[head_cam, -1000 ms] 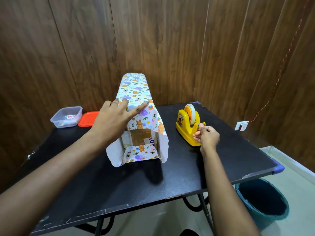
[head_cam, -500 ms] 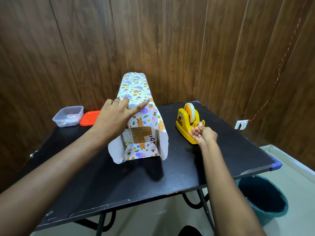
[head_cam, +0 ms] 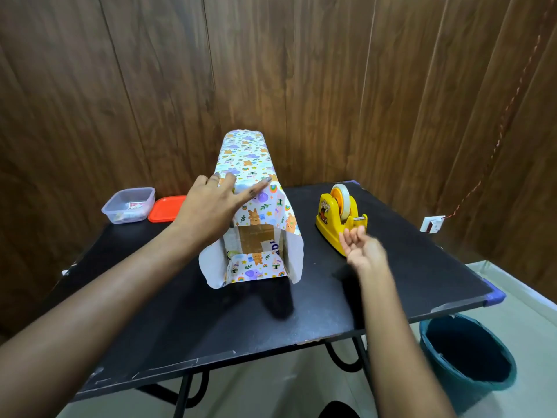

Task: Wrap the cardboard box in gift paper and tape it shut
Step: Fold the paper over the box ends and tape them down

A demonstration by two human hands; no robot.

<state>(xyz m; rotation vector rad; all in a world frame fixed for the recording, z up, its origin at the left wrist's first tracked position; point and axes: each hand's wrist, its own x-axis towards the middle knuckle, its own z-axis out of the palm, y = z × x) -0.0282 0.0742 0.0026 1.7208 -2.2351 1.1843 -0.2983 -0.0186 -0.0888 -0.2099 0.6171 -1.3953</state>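
Both forearms are bare as far as the frame shows, the left hand (head_cam: 211, 206) has longish nails in what looks like greyish polish, and the right hand (head_cam: 363, 251) is too motion-blurred to make out its nails.

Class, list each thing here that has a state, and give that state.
cardboard box, near end bare.
gift paper, draped over box, side flaps open.
left hand, flat, pressing paper on box top.
right hand, blurred beside dispenser; hold unclear.
tape dispenser, upright, roll loaded.
plastic container, lid off.
orange lid, flat beside container.
bucket, upright on floor.
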